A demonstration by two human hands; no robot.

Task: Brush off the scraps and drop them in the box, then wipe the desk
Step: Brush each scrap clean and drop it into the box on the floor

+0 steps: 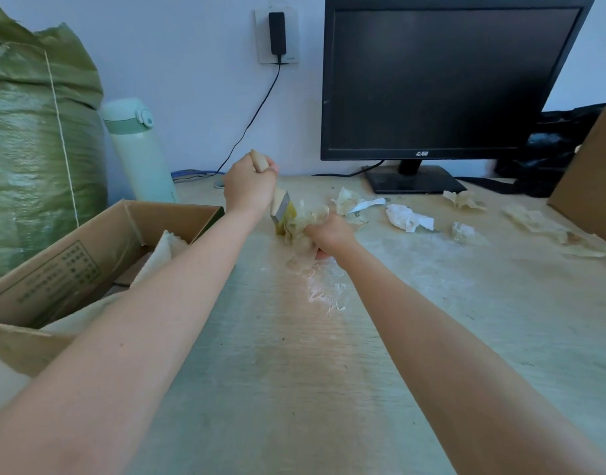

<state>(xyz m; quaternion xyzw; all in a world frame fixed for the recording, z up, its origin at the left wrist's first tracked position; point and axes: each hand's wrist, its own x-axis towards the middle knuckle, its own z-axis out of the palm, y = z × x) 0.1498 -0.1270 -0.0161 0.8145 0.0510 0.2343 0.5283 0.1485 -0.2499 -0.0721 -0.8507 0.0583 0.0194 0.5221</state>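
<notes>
Currently, at centre frame, the left hand (pixel 250 186) is wrapped closed around the wooden handle of a flat paintbrush (pixel 277 200), bristles angled down onto the desk (pixel 294 371). The tilt presumably lets the bristles rake debris toward the other hand. The right hand (pixel 330 233) is cupped over a crumpled translucent scrap (pixel 303 234), fingers curled onto it; whether the scrap is fully gripped or merely pinned against the brush cannot be told. Holding it there likely keeps the light film from sliding away under the bristles. An open cardboard box (pixel 89 255) sits at the left edge of the frame — just beside the left forearm, close enough for a short transfer — and already contains pale material. More scraps remain across the right half of the desk: a white paper wad (pixel 409 217), a yellowish piece (pixel 464 200) near the monitor (pixel 442 80), and a flattened strip (pixel 555 234) at far right. White residue streaks the desk surface below the hands, so wiping is judged not yet begun. A mint-green bottle (pixel 137 149) stands behind the box in the upper left.
</notes>
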